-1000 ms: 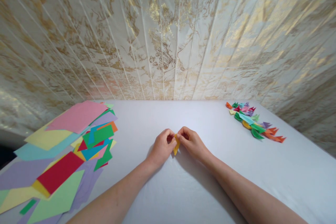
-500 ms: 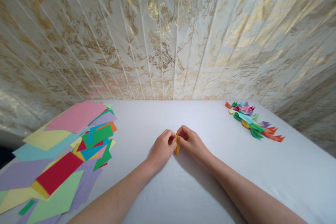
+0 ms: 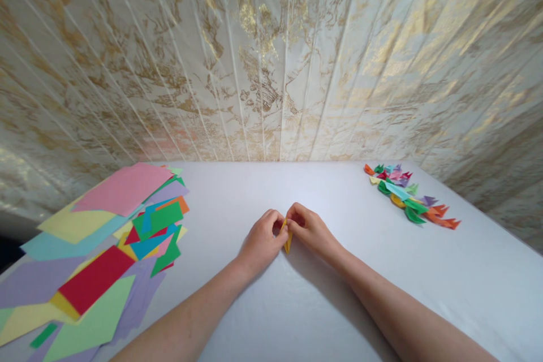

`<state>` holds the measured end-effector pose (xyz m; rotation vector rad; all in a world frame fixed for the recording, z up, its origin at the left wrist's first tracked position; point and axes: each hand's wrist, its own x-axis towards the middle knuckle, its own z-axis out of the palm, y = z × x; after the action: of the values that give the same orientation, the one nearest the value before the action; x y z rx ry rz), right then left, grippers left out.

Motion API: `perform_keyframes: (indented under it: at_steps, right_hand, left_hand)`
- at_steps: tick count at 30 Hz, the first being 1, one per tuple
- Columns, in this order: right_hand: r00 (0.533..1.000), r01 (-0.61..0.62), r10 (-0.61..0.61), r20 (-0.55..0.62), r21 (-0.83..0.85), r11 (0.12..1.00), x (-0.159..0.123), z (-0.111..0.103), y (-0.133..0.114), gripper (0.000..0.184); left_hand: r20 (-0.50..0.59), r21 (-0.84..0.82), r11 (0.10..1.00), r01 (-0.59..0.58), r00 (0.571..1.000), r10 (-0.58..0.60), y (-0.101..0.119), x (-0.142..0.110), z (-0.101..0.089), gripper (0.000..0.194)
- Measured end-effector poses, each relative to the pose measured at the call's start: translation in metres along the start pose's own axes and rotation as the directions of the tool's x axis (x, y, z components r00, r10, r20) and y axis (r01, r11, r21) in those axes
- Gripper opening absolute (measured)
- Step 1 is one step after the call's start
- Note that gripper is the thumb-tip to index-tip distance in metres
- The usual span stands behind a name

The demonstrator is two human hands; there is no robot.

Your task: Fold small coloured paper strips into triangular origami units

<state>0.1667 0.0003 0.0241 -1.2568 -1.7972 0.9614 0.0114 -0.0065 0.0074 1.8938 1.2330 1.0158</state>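
Near the middle of the white table, a small folded piece of yellow paper is pinched between my two hands, its narrow point hanging downward. My left hand grips it from the left with thumb and fingertips. From the right, my right hand holds its upper part in a closed pinch. The fingertips of both hands nearly meet and cover much of the paper, so its full folded shape is hidden.
Coloured paper sheets, including a pink sheet and a red rectangle, spread over the left side. Several small folded paper pieces, one a green one, lie at the back right. A gold-patterned curtain hangs behind the white table.
My left thumb has shifted slightly down and right along the yellow paper, and the paper's lower tip sits a touch lower. My right hand stays nearly in place.
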Motion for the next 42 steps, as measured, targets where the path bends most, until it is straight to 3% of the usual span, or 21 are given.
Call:
perform_keyframes:
  at_steps: [11, 21, 42]
  right_hand:
    - [1.000, 0.019, -0.019, 0.017, -0.007, 1.000, 0.0000, -0.0003, 0.0008, 0.007]
    - [1.000, 0.022, -0.022, 0.020, -0.013, 1.000, -0.0003, 0.0009, 0.0018, 0.007]
    - [1.000, -0.007, 0.007, 0.008, 0.051, 0.999, 0.0004, 0.0002, 0.0013, 0.004]
  left_hand:
    - [0.000, -0.007, 1.000, 0.018, 1.000, -0.018, -0.0010, 0.0012, 0.0007, 0.009]
    - [0.013, -0.114, 0.989, 0.097, 0.995, -0.097, -0.0026, 0.0045, -0.0008, 0.008]
    - [0.006, -0.051, 0.998, 0.048, 0.999, -0.048, 0.0022, 0.0021, -0.0017, 0.006]
